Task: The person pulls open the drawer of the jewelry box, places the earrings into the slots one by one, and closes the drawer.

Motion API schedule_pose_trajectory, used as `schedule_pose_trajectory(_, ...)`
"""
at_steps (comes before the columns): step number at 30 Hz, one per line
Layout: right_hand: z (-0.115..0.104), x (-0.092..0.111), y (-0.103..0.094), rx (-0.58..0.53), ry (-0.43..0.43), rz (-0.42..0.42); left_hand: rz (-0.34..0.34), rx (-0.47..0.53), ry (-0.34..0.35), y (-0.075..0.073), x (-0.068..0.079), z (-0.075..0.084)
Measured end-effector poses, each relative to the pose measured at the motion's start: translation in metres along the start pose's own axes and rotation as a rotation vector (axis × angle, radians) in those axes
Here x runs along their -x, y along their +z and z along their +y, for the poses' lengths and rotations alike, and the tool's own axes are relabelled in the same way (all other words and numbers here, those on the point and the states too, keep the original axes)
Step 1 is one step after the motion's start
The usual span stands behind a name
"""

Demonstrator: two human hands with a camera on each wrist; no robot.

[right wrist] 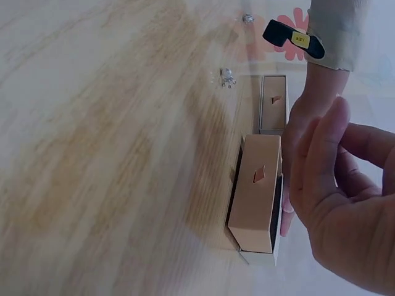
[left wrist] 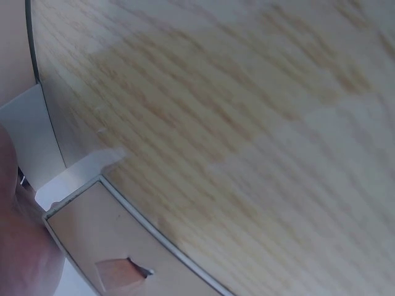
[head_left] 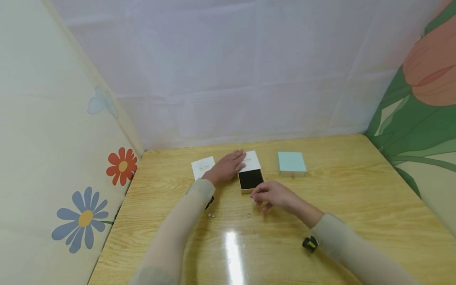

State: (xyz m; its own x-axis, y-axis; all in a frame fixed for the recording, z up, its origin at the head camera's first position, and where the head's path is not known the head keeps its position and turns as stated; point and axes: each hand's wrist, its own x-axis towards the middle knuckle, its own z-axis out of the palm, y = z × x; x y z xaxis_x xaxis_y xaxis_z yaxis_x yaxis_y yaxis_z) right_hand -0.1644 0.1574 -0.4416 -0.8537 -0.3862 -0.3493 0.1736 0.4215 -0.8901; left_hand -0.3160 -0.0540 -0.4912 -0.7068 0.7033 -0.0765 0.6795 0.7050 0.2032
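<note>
In the head view a small drawer box (head_left: 251, 180) with a black lining lies partly pulled out of its white sleeve (head_left: 251, 161). My left hand (head_left: 226, 168) rests on that sleeve's left side with its fingers extended. Just in front of the box's near right corner is my right hand (head_left: 274, 194). Its thumb and fingertips pinch a tiny pale piece, too small to identify. Small shiny pieces of jewellery lie nearer on the wood: one (head_left: 248, 215) before the box, a little group (head_left: 211, 215) to the left. The right wrist view also shows shiny pieces (right wrist: 227, 78).
A second white box (head_left: 202, 166) lies partly behind my left forearm. To the right stands a pale turquoise box (head_left: 292, 163). The wooden table (head_left: 342, 174) meets a white cloth backdrop (head_left: 228, 79) at its far edge.
</note>
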Motion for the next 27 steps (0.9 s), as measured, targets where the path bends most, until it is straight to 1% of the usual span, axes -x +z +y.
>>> schedule_pose_trajectory(6, -0.002, -0.007, -0.005, -0.031, 0.022, 0.003, -0.027, 0.015, -0.025, 0.0, -0.001, -0.001)
schedule_pose_trajectory(13, -0.003, -0.013, -0.01, -0.087, 0.062, 0.02, -0.027, 0.024, -0.018, 0.005, -0.005, -0.006)
schedule_pose_trajectory(21, -0.005, -0.019, -0.017, -0.067, 0.046, 0.017, -0.027, 0.024, -0.029, 0.005, -0.004, -0.003)
schedule_pose_trajectory(27, -0.008, -0.024, -0.023, -0.046, 0.076, 0.044, -0.006, 0.034, -0.014, 0.002, -0.002, -0.001)
